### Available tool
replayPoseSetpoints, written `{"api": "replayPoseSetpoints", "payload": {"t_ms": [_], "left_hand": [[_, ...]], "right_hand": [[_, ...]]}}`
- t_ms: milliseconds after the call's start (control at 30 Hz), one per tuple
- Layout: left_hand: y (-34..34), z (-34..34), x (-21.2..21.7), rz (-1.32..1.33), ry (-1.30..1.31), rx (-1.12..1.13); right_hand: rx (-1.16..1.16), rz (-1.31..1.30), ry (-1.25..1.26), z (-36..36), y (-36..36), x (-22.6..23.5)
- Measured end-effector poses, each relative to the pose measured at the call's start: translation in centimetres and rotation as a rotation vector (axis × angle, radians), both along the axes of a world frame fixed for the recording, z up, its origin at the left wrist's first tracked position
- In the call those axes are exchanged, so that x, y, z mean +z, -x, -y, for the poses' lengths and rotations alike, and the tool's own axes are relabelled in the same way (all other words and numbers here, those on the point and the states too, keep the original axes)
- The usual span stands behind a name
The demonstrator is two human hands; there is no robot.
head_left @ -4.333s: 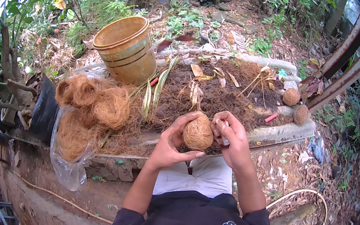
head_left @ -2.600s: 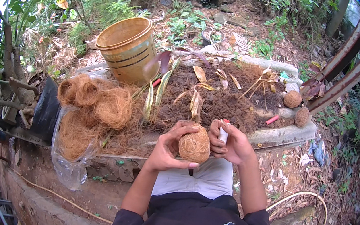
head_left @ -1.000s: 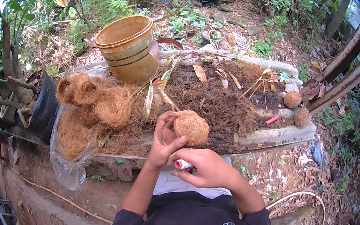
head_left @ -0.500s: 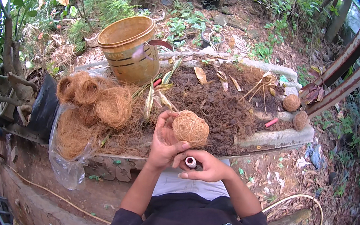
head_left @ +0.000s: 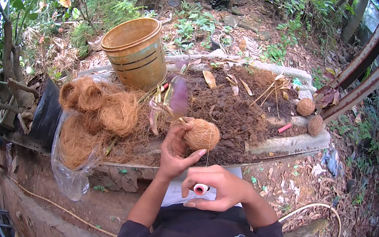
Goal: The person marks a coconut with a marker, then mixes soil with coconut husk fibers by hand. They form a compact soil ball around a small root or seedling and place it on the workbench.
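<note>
My left hand is closed round the side of a ball wrapped in brown coconut fibre. A plant with purple and pale striped leaves sticks out of the ball's left side, its leaves smeared by motion. My right hand, nearer my body, is curled round a thread spool whose pinkish-red hollow end faces up. A pale thread runs taut from the ball down to my right hand. Beneath the ball lies dark soil mixed with fibre.
A yellowish bucket stands behind loose coconut fibre and a clear plastic bag at left. Two fibre balls, one round and one darker, sit far right by a red tube and rusty metal posts.
My right hand has moved down and away from the ball, drawing the thread out into view. The plant and ball have turned, and the purple leaves now stand upright beside the bucket.
</note>
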State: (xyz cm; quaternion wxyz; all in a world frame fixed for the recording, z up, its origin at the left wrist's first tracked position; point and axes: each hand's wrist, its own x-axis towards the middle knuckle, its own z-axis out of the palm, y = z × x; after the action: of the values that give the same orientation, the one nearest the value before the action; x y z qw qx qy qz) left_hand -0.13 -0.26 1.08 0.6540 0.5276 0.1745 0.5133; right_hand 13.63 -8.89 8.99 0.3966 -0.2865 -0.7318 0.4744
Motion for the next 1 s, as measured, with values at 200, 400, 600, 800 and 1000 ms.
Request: {"api": "replayPoseSetpoints", "payload": {"t_ms": [200, 400, 600, 800, 1000], "left_hand": [[-0.5, -0.3, -1.4, 0.059, -0.112, -0.028], [-0.3, -0.6, 0.6, 0.136, 0.138, -0.062], [0.8, -1.2, 0.4, 0.396, 0.243, -0.32], [1.0, -0.6, 0.4, 0.148, 0.178, -0.186], [1.1, -0.2, 1.1, 0.147, 0.23, -0.274]], "right_hand": [[0.181, -0.001, 0.108, -1.8, 1.4, -2.8], [0.266, 0.05, 0.311, -2.5, 0.4, -3.0], [0.25, -0.029, 0.314, -3.4, 0.2, -4.8], [0.22, -0.108, 0.312, -3.4, 0.3, -5.3], [0.266, -0.115, 0.402, -3.6, -1.5, -7.7]]}}
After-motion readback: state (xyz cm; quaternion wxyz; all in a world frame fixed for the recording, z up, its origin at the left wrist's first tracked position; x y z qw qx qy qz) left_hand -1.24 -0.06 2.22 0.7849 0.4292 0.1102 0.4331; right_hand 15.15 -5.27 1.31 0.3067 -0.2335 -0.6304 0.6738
